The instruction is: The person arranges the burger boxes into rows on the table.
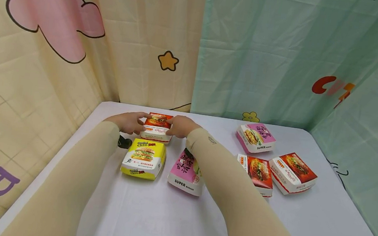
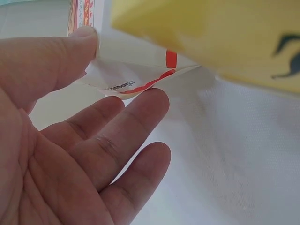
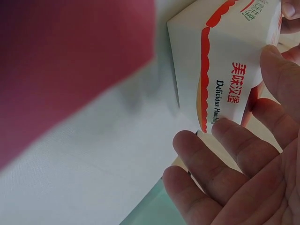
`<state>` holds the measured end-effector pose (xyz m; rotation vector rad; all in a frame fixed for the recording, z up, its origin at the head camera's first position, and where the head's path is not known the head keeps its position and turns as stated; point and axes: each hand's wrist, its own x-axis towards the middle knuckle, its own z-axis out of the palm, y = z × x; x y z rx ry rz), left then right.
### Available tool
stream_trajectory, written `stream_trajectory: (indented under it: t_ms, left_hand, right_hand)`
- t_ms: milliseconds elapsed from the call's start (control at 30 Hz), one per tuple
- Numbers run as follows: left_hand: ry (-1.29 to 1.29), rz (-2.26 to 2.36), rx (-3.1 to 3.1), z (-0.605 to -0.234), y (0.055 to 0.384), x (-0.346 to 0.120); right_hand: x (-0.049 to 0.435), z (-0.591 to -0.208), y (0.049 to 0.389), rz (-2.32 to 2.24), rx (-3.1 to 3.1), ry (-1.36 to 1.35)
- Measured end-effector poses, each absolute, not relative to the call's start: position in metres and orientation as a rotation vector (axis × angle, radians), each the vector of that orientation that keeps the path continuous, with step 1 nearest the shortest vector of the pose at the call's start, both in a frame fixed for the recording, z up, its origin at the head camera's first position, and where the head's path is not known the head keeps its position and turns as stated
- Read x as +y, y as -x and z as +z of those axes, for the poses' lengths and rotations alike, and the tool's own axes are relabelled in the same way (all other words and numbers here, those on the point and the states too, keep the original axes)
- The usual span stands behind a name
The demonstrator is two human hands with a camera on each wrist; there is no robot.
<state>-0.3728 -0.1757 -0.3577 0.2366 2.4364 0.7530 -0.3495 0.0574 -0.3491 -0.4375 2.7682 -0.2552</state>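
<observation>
At the back of the table, both hands hold a red-and-white burger box (image 1: 156, 134) from its two sides. My left hand (image 1: 127, 122) has its thumb against one corner; in the left wrist view its other fingers (image 2: 143, 115) spread by the box's lower edge. On the opposite side is my right hand (image 1: 183, 127), thumb at the upper edge and fingertips along the "Delicious Hamburger" side (image 3: 220, 89). A yellow burger box (image 1: 144, 154) sits just in front of the held one. Beside it lies a pink burger box (image 1: 185, 172), partly hidden by the right forearm.
To the right stand another pink box (image 1: 256, 138) and two red-and-white boxes, one (image 1: 261, 174) partly behind the right sleeve, the other (image 1: 293, 173) further right. Cloth curtains (image 1: 253, 55) enclose the white-covered table (image 1: 148, 215) at the back and sides.
</observation>
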Motion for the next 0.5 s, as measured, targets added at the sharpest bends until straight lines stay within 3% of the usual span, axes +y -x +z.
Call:
stream_trajectory:
  t_ms: [500]
  left_hand:
    - [-0.244,0.715,2.464,-0.3563,0.3753,-0.1758]
  right_hand:
    - [0.0552,-0.3476,0.3490,-0.249,2.759,0.419]
